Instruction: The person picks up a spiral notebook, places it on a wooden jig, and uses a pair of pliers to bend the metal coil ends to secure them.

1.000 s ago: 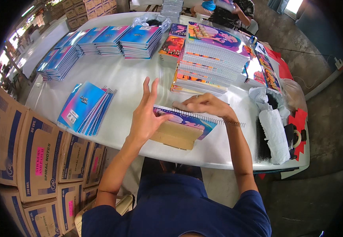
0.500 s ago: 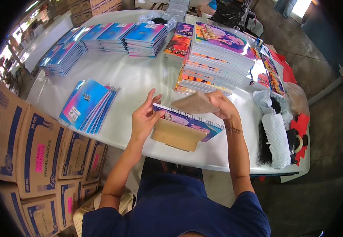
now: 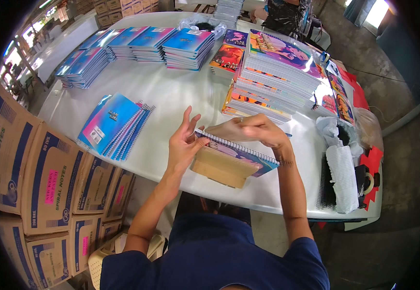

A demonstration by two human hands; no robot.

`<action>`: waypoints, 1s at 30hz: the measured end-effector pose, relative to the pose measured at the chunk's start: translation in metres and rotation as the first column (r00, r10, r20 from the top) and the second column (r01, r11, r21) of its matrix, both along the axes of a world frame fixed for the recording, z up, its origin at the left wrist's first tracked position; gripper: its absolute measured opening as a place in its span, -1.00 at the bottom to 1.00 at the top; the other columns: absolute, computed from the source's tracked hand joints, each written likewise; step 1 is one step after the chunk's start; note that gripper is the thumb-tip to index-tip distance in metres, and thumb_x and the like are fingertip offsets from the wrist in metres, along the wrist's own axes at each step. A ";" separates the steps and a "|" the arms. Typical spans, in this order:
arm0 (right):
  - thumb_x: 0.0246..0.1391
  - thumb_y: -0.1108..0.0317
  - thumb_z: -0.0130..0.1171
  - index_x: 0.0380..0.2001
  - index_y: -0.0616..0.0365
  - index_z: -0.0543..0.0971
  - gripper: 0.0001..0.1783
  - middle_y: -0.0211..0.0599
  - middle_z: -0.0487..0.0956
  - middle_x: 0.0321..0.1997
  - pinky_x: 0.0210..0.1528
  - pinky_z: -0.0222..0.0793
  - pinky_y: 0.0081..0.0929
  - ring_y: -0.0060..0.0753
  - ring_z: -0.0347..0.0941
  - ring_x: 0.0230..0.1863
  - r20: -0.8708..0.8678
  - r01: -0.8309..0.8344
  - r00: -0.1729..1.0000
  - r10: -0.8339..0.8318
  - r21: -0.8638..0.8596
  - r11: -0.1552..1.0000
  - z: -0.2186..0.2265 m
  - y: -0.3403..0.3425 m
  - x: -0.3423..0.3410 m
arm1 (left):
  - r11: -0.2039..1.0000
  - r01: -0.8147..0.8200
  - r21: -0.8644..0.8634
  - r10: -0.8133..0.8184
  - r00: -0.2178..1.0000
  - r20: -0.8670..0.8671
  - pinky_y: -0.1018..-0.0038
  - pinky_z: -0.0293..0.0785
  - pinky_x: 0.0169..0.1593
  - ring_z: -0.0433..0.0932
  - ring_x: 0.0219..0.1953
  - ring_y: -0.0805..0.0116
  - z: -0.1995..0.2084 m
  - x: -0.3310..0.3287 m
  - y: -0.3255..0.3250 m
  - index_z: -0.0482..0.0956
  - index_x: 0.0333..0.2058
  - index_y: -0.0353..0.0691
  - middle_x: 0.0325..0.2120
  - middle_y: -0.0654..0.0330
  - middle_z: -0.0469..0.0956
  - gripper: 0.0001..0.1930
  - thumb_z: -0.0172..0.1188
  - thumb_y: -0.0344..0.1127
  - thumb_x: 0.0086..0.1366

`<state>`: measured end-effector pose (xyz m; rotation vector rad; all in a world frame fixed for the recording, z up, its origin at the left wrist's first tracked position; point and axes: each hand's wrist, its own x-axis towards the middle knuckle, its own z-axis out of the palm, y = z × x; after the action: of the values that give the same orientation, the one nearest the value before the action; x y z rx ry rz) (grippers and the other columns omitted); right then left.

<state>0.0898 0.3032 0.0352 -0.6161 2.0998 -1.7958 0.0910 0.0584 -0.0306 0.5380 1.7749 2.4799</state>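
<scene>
Near the table's front edge, a spiral notebook (image 3: 254,162) with a purple and blue cover stands tilted against a brown cardboard block (image 3: 223,169). My left hand (image 3: 184,139) grips the notebook's left end, its thumb on the cover and other fingers raised. Along the top edge runs a dark wire coil, whose loose end sticks out by my right wrist. My right hand (image 3: 263,129) is closed on a grey-brown sheet (image 3: 223,130) behind the coil; the sheet is smeared by motion, so whether it belongs to the notebook I cannot tell.
Blue-pink notebooks (image 3: 110,124) lie fanned at left, with stacks (image 3: 186,46) behind. A tall pile of purple-covered notebooks (image 3: 280,72) stands ahead right. Black coils (image 3: 325,181), a white wrapped bundle (image 3: 341,179) and tape (image 3: 368,183) sit at right. Cartons (image 3: 50,179) flank the table's left.
My right hand has swung left and down over the notebook's coil, and the brown sheet in it has tipped lower. My left hand keeps its hold. The whole view has shifted slightly.
</scene>
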 end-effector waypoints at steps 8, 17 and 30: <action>0.14 0.12 0.20 -0.10 0.32 0.62 -0.55 -0.16 0.62 -0.10 -0.01 0.39 -0.48 -0.40 0.49 -0.08 -0.159 0.240 0.965 -0.208 0.222 0.945 -0.006 0.034 0.037 | 0.975 0.202 -0.096 -0.205 0.979 -0.019 0.38 0.36 0.16 0.39 0.18 0.19 -0.003 -0.016 -0.013 -0.07 0.38 -0.16 0.25 -0.01 0.27 -0.10 0.33 -0.30 0.19; 0.00 0.22 0.28 -0.14 0.10 0.67 -0.66 0.01 0.49 0.10 0.15 0.24 -0.15 -0.09 0.39 0.14 -0.649 0.715 0.531 -0.545 0.689 -0.123 -0.064 0.182 0.140 | 0.800 0.591 -0.103 -0.599 0.797 -0.078 0.46 0.33 0.14 0.46 0.05 0.43 0.042 -0.038 -0.002 0.43 0.13 -0.39 0.06 0.11 0.51 -0.39 0.24 -0.04 0.26; 0.15 0.22 0.15 0.15 -0.04 0.42 -0.52 -0.05 0.44 -0.02 0.10 0.22 0.04 -0.03 0.35 0.03 -0.830 0.844 0.533 -0.165 0.534 0.046 -0.130 0.102 0.069 | 0.658 -0.396 -0.640 -0.319 0.623 -0.714 0.21 0.47 0.08 0.54 0.04 0.01 0.049 0.050 0.008 0.60 -0.02 -0.12 -0.06 0.13 0.60 -0.52 0.39 -0.25 0.02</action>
<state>0.1588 0.4051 -0.0946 0.1562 3.6024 0.0452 0.1414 0.0664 0.0183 1.6461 2.8565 1.1741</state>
